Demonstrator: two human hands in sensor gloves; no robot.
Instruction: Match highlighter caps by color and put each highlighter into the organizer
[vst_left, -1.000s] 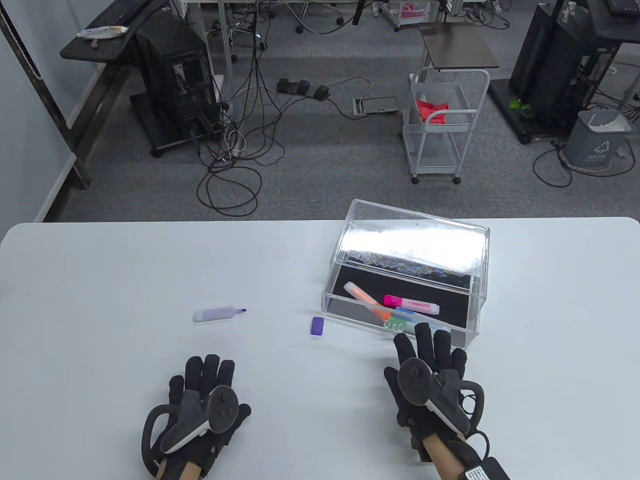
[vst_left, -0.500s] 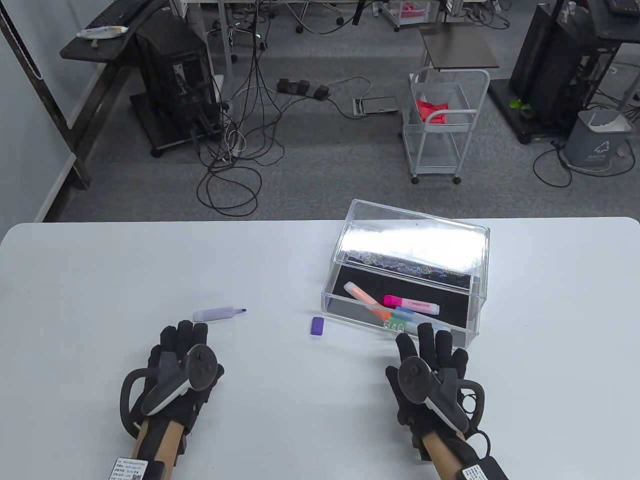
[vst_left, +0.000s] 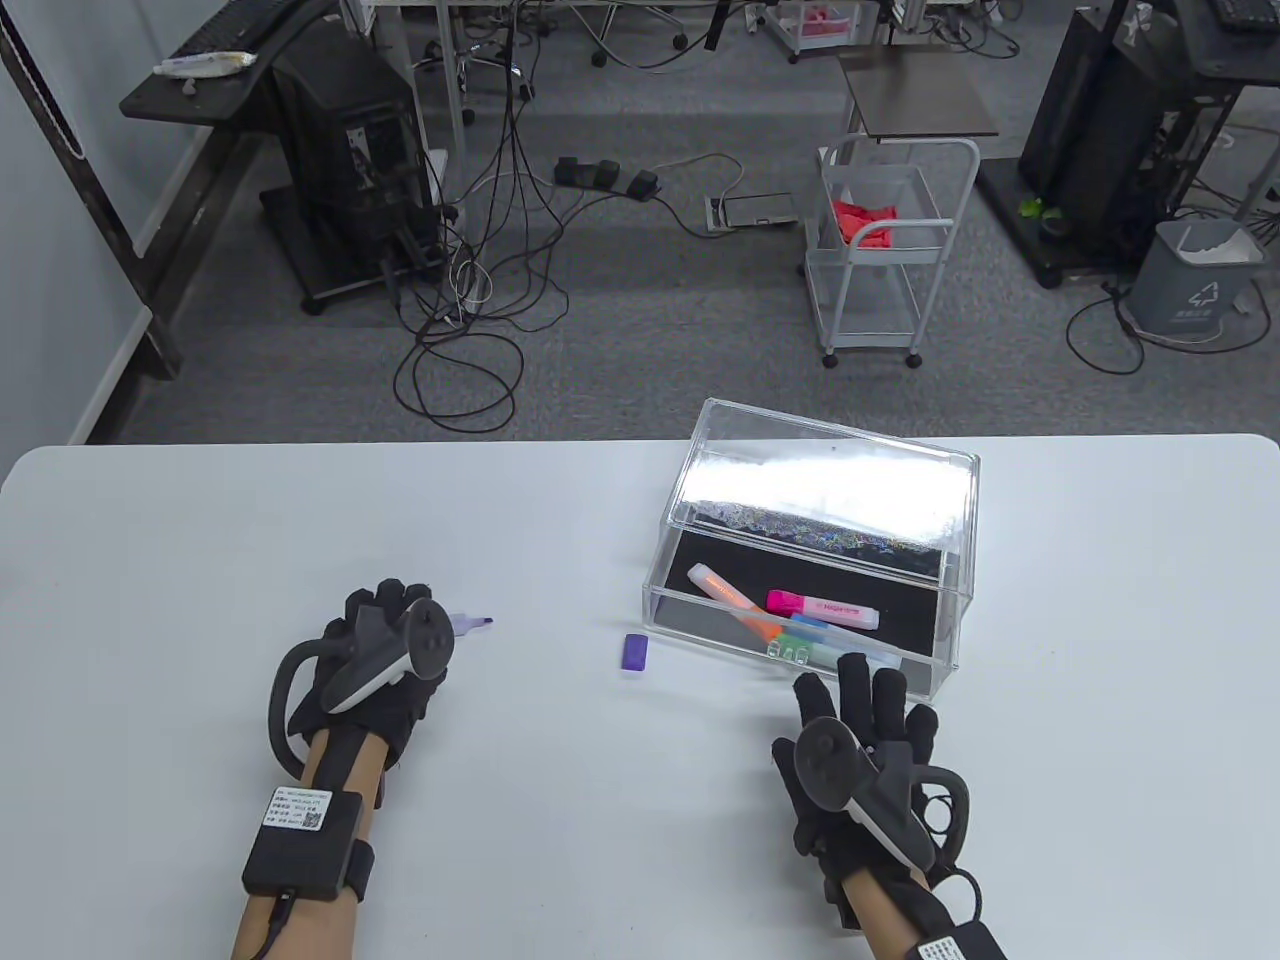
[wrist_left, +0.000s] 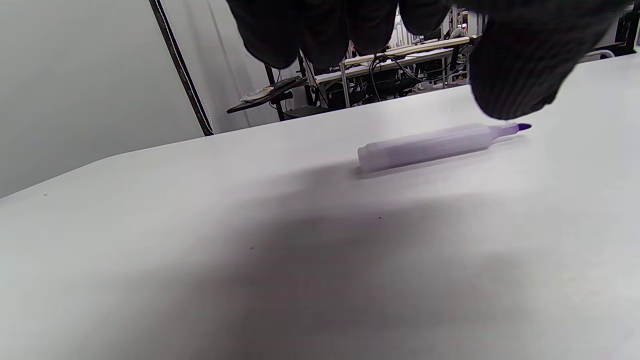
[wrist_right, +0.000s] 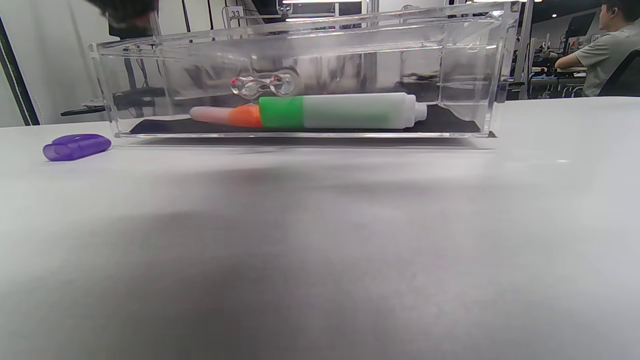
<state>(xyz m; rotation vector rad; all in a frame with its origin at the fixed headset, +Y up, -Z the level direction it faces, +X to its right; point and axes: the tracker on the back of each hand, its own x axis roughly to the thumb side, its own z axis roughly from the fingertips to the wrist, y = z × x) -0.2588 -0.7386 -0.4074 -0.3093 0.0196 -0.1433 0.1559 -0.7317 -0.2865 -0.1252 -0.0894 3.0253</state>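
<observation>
The uncapped purple highlighter (wrist_left: 430, 146) is seen lying flat on the worktop (vst_left: 200, 520), tip toward 3 o'clock, with the left hand (vst_left: 385, 650) poised directly over its barrel; in the left wrist view the fingers (wrist_left: 320, 30) hang just above it, spread and not yet closed, holding nothing. The purple cap (vst_left: 636, 651) lies apart at 3 o'clock of the highlighter, just beside the near left corner of the organizer (vst_left: 960, 600). The right hand (vst_left: 860, 750) is laid flat, fingers straight, at the organizer's near wall. The highlighter is judged light, rigid and smooth, liable to roll; a mid-barrel hold, clear of the wet tip, is advised. The table view hides the barrel beneath the left hand, only the tip showing; the wrist view shows it whole. The right wrist view shows the green highlighter (wrist_right: 340, 112) against the front wall, with an orange one (wrist_right: 235, 115) behind.
</observation>
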